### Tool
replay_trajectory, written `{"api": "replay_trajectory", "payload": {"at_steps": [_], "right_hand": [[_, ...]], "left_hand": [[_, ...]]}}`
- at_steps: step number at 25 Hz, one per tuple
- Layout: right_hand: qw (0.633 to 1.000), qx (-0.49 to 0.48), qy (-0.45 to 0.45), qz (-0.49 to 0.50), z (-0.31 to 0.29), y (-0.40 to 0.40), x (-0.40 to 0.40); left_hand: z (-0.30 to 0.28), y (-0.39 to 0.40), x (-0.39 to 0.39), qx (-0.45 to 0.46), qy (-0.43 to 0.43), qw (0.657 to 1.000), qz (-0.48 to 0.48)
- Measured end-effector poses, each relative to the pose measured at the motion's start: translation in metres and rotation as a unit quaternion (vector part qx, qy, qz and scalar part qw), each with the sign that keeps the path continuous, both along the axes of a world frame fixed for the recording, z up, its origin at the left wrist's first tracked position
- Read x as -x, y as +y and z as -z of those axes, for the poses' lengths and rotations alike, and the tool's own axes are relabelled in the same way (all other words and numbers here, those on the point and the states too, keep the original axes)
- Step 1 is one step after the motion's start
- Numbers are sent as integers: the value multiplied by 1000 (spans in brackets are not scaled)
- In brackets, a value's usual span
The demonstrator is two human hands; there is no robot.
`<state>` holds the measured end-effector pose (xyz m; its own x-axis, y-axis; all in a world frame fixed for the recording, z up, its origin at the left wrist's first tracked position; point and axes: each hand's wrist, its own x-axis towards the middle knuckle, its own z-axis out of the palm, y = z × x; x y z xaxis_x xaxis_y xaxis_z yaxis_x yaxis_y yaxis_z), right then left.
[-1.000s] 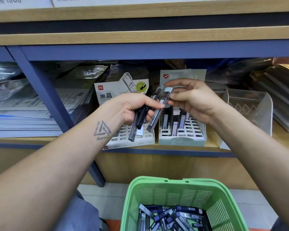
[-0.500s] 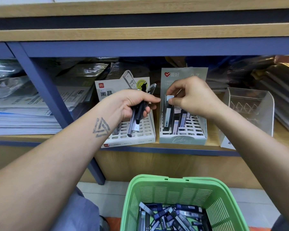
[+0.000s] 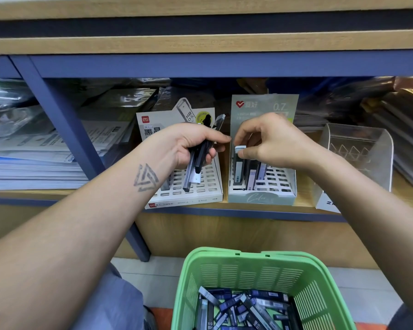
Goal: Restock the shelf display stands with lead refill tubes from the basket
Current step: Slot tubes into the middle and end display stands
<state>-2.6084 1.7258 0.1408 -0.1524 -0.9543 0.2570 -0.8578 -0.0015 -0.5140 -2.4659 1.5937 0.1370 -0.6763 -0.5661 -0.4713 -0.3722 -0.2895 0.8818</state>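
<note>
While both hands work at the shelf: lines run left to right.
Paper stacks (image 3: 34, 163): at 9 o'clock on the shelf (image 3: 305, 198), lying flat, left of the blue upright post (image 3: 65, 129).
Left hand (image 3: 188, 148): near centre, its grip curled round a bundle of lead refill tubes (image 3: 198, 163); their lower ends hang over the white grid, their upper ends poke out above the thumb.
White display stand (image 3: 200, 186): under the left hand, marked HB 0.5 on its back card; one tube shows in a slot by the wrist, the slots to its right look bare.
Right hand (image 3: 274, 144): just right of centre, its grip pinching the white cap of a single refill tube (image 3: 239, 167) between thumb and forefinger.
Single refill tube: upright in the leftmost slot of the green display stand (image 3: 260, 198).
Green display stand: touching the white one's right side, marked 0.7; a few more tubes stand in its left slots.
Clear acrylic holder (image 3: 358, 158): at 3 o'clock on the shelf, apart from the green stand.
Green basket (image 3: 248, 272): at 6 o'clock, below the shelf, holding a loose heap of tubes (image 3: 246, 308).
</note>
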Motion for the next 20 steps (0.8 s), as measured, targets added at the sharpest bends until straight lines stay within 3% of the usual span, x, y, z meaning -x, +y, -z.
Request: {"api": "replay_trajectory", "payload": {"at_steps": [10,20], "right_hand": [[982,62,171,48,17,-8,6],[978,24,203,41,22,-10,11]], "left_hand": [[0,1,1,4,-7,1000,6],[1,4,2,10,-13,1000,15]]}}
